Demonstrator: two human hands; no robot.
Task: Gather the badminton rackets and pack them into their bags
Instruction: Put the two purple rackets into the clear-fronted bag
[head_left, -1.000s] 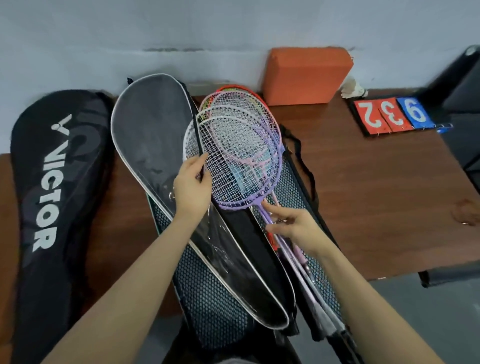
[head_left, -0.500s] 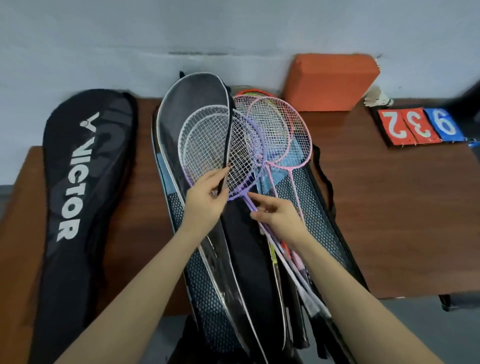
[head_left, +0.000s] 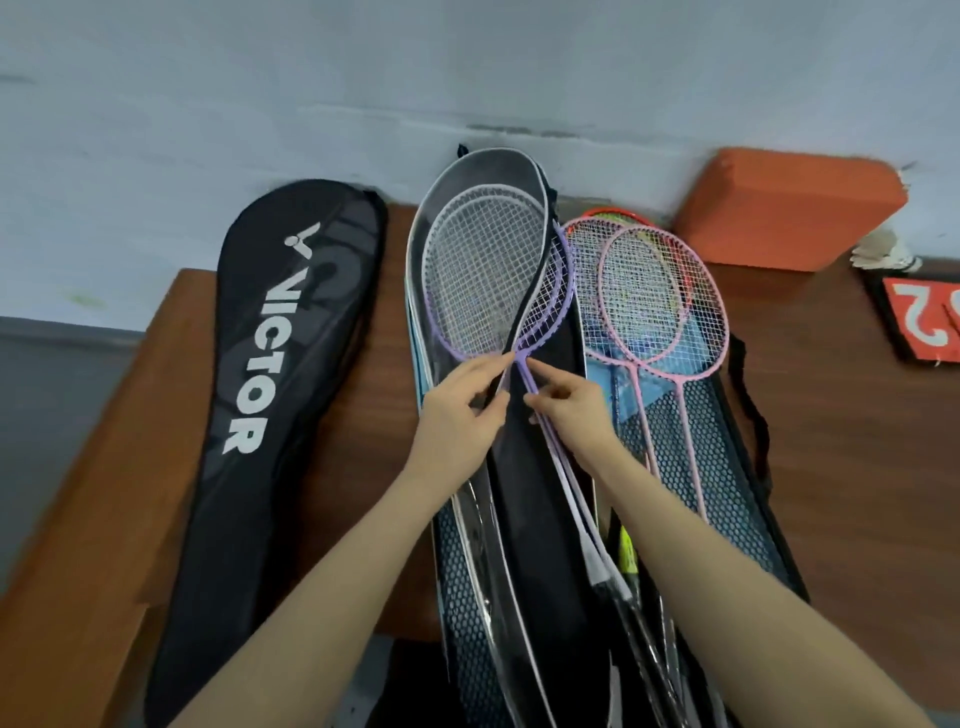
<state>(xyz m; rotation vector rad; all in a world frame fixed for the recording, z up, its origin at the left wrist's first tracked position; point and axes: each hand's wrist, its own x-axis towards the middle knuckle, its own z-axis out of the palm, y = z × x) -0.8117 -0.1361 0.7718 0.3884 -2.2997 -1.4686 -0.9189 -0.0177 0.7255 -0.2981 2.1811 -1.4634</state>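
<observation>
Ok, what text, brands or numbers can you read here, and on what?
"VICTOR", with a logo mark above it: on the black racket bag at left.
"2": on the red score card at right, seen upside down.
The next card's digit is cut off at the frame edge: unreadable.

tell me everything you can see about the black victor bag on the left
The black Victor racket bag is a long soft fabric cover, wide and rounded at its far end, narrowing toward the near end. White VICTOR lettering and a logo run along its length over a fainter grey pattern. It looks closed and fairly flat. It lies on the brown table, left of the other bags, its head leaning against the wall, untouched by either hand.
</observation>
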